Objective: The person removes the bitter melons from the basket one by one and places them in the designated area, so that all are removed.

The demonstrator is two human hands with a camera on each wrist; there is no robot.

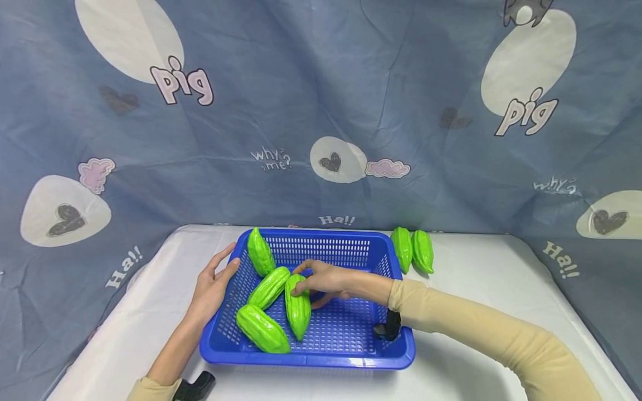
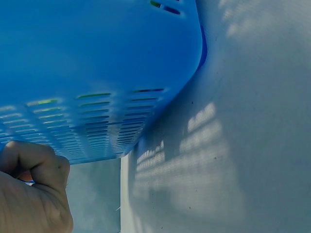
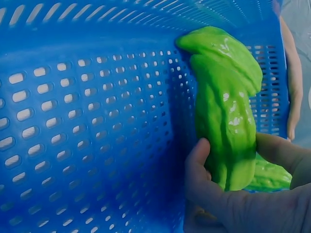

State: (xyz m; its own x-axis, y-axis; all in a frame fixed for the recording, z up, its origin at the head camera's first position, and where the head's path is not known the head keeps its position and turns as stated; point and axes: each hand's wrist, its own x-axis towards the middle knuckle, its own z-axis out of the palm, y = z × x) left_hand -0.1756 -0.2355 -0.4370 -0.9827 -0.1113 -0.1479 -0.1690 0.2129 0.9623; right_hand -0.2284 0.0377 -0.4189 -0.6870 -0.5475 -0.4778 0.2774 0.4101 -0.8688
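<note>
Right hand (image 1: 325, 278): thumb and fingers pinch the gourd (image 1: 298, 313) by its far end, likely for control | gourd: inside basket (image 1: 311, 361), near its middle | left hand (image 1: 209, 288): fingers curled on basket's left edge, presumably to steady it | three others (image 1: 269, 288): nearer that edge | outer pair (image 1: 423, 252): on table (image 1: 481, 264), beside basket's far right corner

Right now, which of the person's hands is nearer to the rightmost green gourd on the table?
Right. The right hand is left of that gourd, inside the blue basket; the left hand is farther left, at the basket's left rim.
</note>
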